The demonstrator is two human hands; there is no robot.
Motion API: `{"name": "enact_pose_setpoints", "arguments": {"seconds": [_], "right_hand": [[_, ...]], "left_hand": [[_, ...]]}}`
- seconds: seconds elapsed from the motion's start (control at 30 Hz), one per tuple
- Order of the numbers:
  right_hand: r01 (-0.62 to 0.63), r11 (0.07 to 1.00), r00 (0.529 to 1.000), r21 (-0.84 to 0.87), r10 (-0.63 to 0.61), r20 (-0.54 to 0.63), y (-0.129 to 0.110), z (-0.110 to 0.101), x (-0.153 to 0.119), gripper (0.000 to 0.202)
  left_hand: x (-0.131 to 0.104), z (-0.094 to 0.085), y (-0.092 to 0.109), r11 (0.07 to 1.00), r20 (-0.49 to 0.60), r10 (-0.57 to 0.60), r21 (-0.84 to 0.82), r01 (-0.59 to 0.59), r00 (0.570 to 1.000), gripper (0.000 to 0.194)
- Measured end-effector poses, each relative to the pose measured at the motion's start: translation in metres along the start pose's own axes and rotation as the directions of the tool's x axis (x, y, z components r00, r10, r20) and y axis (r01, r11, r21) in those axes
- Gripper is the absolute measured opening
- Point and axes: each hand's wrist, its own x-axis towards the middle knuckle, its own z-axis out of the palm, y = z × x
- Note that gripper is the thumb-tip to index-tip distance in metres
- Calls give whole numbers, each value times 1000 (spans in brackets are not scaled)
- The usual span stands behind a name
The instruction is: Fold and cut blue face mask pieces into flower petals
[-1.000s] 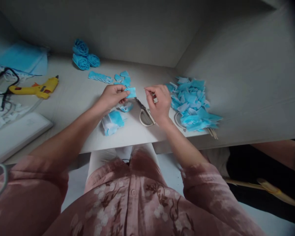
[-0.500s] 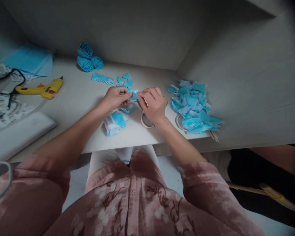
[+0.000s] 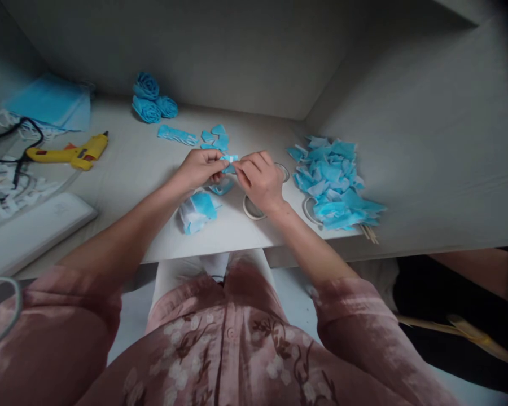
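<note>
Between my hands is a small piece of blue fabric point(image 3: 232, 158) with a whitish patch. My left hand point(image 3: 202, 168) pinches its left side. My right hand point(image 3: 260, 177) is closed at its right edge, fingertips pressed together on it. Just below lie a folded blue-and-white bundle point(image 3: 197, 212) and a curved blue strip point(image 3: 221, 187). A tape roll point(image 3: 253, 210) is partly hidden under my right hand. Above my hands are blue scraps point(image 3: 218, 137) and a pleated blue strip point(image 3: 176, 135).
Three blue fabric roses point(image 3: 148, 98) stand at the back. On the left are blue masks point(image 3: 51, 104), a yellow glue gun point(image 3: 78, 153), white strips point(image 3: 19, 194) and a white box point(image 3: 38, 231). A blue fabric pile point(image 3: 330, 175) lies right. Another person's arm point(image 3: 474, 270) shows lower right.
My right hand has shifted slightly left along the blue piece, uncovering more of the ring behind it. A whitish patch now shows on the piece. My left hand has barely moved.
</note>
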Motion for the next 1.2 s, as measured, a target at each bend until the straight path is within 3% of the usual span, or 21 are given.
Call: {"name": "enact_pose_setpoints", "arguments": {"seconds": [0.3, 0.47, 0.63, 0.7, 0.9, 1.03, 1.2], "right_hand": [[32, 996, 993, 78, -41, 115, 2, -12, 4, 33], [-132, 955, 987, 265, 103, 120, 14, -27, 19, 33], [-234, 871, 926, 433, 64, 371, 17, -29, 29, 41], [-267, 852, 910, 450, 69, 409, 16, -26, 29, 40], [-355, 728, 926, 586, 185, 330, 19, -8, 24, 41], [-393, 671, 919, 628, 258, 300, 18, 1, 22, 48], [-394, 669, 918, 630, 260, 298, 16, 6, 20, 56]], "left_hand": [[5, -1, -7, 1000, 6, -16, -22, 16, 1000, 21], [5, -2, -8, 998, 9, 15, 57, -15, 1000, 21], [4, -2, -11, 983, 69, 53, 172, -64, 996, 20], [4, -2, -12, 979, 78, 67, 188, -81, 995, 19], [3, -2, -5, 998, 82, 45, -43, -42, 996, 20], [2, -1, -5, 999, 107, 43, -37, -39, 993, 17], [2, -1, -8, 999, 85, 46, -33, -43, 995, 11]]}}
